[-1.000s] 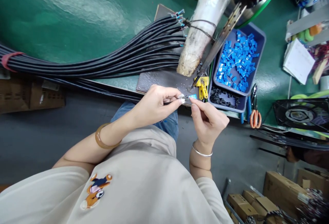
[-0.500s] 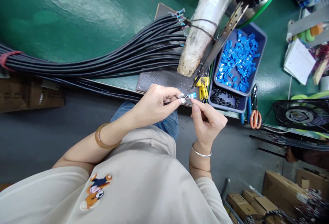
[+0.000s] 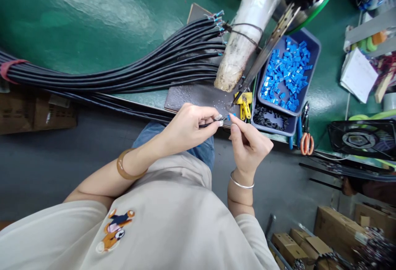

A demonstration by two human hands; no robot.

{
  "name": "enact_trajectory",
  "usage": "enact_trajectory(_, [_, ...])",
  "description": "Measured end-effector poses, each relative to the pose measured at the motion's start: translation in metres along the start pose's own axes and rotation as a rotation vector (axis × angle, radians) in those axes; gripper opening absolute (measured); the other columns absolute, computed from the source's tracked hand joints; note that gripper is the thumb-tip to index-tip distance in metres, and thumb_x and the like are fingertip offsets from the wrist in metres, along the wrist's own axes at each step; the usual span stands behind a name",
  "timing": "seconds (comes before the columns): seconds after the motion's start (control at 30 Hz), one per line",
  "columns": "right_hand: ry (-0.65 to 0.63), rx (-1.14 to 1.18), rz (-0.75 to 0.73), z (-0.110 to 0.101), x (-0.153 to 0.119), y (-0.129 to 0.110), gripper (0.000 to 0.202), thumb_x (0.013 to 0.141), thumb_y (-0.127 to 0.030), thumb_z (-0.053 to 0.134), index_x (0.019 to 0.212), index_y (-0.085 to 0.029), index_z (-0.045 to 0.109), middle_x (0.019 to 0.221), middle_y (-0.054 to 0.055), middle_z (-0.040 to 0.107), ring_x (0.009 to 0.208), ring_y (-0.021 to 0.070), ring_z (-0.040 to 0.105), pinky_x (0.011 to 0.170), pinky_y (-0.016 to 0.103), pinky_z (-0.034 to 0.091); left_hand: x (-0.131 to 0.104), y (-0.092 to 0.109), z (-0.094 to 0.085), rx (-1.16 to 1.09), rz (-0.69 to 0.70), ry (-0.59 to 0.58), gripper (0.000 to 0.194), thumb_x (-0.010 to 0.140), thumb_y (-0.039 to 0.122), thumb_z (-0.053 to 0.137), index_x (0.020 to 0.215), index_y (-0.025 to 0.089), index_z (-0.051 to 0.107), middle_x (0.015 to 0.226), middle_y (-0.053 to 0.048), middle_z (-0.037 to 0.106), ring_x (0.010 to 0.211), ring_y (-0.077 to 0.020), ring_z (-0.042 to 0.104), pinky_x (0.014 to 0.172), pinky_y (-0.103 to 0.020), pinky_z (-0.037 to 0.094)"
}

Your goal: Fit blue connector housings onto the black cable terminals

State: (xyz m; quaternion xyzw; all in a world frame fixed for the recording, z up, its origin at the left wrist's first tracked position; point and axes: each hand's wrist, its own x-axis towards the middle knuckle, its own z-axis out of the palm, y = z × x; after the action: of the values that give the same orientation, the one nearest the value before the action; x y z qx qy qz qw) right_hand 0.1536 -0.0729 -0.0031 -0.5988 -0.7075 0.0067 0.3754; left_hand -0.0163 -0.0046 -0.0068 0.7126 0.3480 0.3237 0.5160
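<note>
My left hand point(image 3: 198, 125) pinches the end of a black cable point(image 3: 206, 125) between thumb and fingers, at the front edge of the bench. Thin wires stick out past the fingertips toward a small blue connector point(image 3: 230, 116). My right hand point(image 3: 249, 143) is closed, with thumb and forefinger at the connector, covering part of it. How far the wires go into the connector is too small to tell. Just beyond the hands lies a yellow cutter-like tool point(image 3: 245, 105) on a dark mat point(image 3: 198, 96).
A bundle of black cables point(image 3: 123, 74) runs across the bench from the left. Stacked bins stand at right: one of blue connectors point(image 3: 286, 74), one of small black parts point(image 3: 269, 118). A wrapped tube point(image 3: 238, 43) slants over the mat. Orange-handled scissors point(image 3: 307, 143) hang at the edge.
The blue connector has turned a little and is now more covered by my right fingertips. Both hands stay in nearly the same place. More of the black cable shows at my left fingers.
</note>
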Motion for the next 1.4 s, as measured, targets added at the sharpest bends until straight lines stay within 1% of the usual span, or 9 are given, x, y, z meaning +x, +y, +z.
enact_trajectory(0.33, [-0.009, 0.022, -0.055, 0.002, -0.002, 0.001, 0.025, 0.089, -0.017, 0.062, 0.111, -0.025, 0.072, 0.056, -0.007, 0.05, 0.048, 0.0053, 0.039, 0.049, 0.021, 0.033, 0.0, -0.001, -0.002, -0.003, -0.024, -0.023, 0.02, 0.088, 0.02, 0.055, 0.071, 0.012, 0.063, 0.051, 0.005, 0.044, 0.048, -0.0046, 0.034, 0.048, -0.021, 0.026])
enact_trajectory(0.57, [-0.023, -0.006, -0.089, 0.0, -0.004, 0.005, 0.025, 0.088, -0.017, 0.062, 0.11, -0.023, 0.072, 0.053, -0.007, 0.046, 0.047, 0.0053, 0.037, 0.049, 0.021, 0.033, 0.001, 0.0, -0.003, -0.157, -0.121, -0.035, 0.021, 0.089, 0.022, 0.052, 0.071, 0.012, 0.058, 0.052, 0.004, 0.047, 0.047, -0.0057, 0.038, 0.046, -0.022, 0.026])
enact_trajectory(0.67, [-0.037, 0.023, -0.03, -0.003, -0.004, 0.004, 0.024, 0.087, -0.016, 0.064, 0.108, -0.025, 0.072, 0.057, -0.007, 0.054, 0.048, 0.0047, 0.041, 0.05, 0.02, 0.035, -0.001, 0.0, -0.002, -0.151, -0.1, -0.033, 0.018, 0.087, 0.021, 0.054, 0.073, 0.011, 0.061, 0.053, 0.005, 0.044, 0.048, -0.0052, 0.036, 0.047, -0.021, 0.026])
enact_trajectory(0.8, [-0.045, 0.019, 0.038, -0.006, 0.0, 0.001, 0.037, 0.086, -0.02, 0.067, 0.123, -0.025, 0.064, 0.061, -0.008, 0.059, 0.045, 0.0043, 0.039, 0.049, 0.02, 0.037, -0.003, 0.001, 0.0, -0.051, -0.013, -0.034, 0.014, 0.085, 0.018, 0.058, 0.074, 0.011, 0.064, 0.054, 0.006, 0.039, 0.051, -0.0048, 0.03, 0.048, -0.02, 0.025])
enact_trajectory(0.9, [-0.088, -0.013, -0.007, -0.005, 0.005, -0.001, 0.024, 0.085, -0.02, 0.069, 0.109, -0.024, 0.069, 0.062, -0.007, 0.06, 0.045, 0.0034, 0.041, 0.049, 0.019, 0.036, -0.002, 0.001, 0.002, -0.004, 0.025, -0.029, 0.014, 0.084, 0.016, 0.058, 0.072, 0.012, 0.063, 0.054, 0.007, 0.037, 0.052, -0.005, 0.029, 0.048, -0.02, 0.025])
enact_trajectory(1.0, [-0.053, -0.065, -0.058, -0.001, 0.007, -0.002, 0.011, 0.084, -0.018, 0.069, 0.094, -0.022, 0.069, 0.064, -0.007, 0.062, 0.046, 0.003, 0.043, 0.05, 0.019, 0.035, -0.002, -0.001, 0.003, -0.001, 0.028, -0.002, 0.012, 0.085, 0.016, 0.057, 0.075, 0.012, 0.063, 0.056, 0.006, 0.044, 0.053, -0.0053, 0.035, 0.05, -0.019, 0.029])
enact_trajectory(1.13, [-0.006, -0.155, -0.12, 0.006, 0.005, -0.003, 0.011, 0.085, -0.016, 0.068, 0.094, -0.021, 0.066, 0.061, -0.007, 0.06, 0.048, 0.0036, 0.046, 0.053, 0.021, 0.036, -0.002, -0.006, 0.005, 0.008, 0.061, 0.076, 0.009, 0.087, 0.016, 0.057, 0.082, 0.013, 0.064, 0.063, 0.003, 0.057, 0.057, -0.0063, 0.046, 0.055, -0.018, 0.037])
enact_trajectory(1.3, [-0.145, 0.249, 0.229, 0.004, 0.004, -0.005, 0.004, 0.092, -0.023, 0.059, 0.09, -0.02, 0.058, 0.064, -0.008, 0.056, 0.047, 0.0026, 0.048, 0.047, 0.017, 0.036, -0.005, -0.005, 0.008, 0.019, 0.185, 0.145, 0.012, 0.087, 0.017, 0.06, 0.09, 0.011, 0.07, 0.078, -0.002, 0.07, 0.064, -0.0073, 0.057, 0.062, -0.017, 0.043])
enact_trajectory(1.4, [-0.004, 0.442, 0.325, -0.002, 0.007, -0.006, 0.01, 0.09, -0.026, 0.06, 0.082, -0.021, 0.057, 0.06, -0.008, 0.051, 0.043, 0.0037, 0.044, 0.04, 0.018, 0.032, -0.006, -0.002, 0.005, -0.043, 0.168, 0.121, 0.012, 0.085, 0.018, 0.061, 0.087, 0.012, 0.071, 0.073, -0.001, 0.069, 0.061, -0.0071, 0.055, 0.059, -0.017, 0.042])
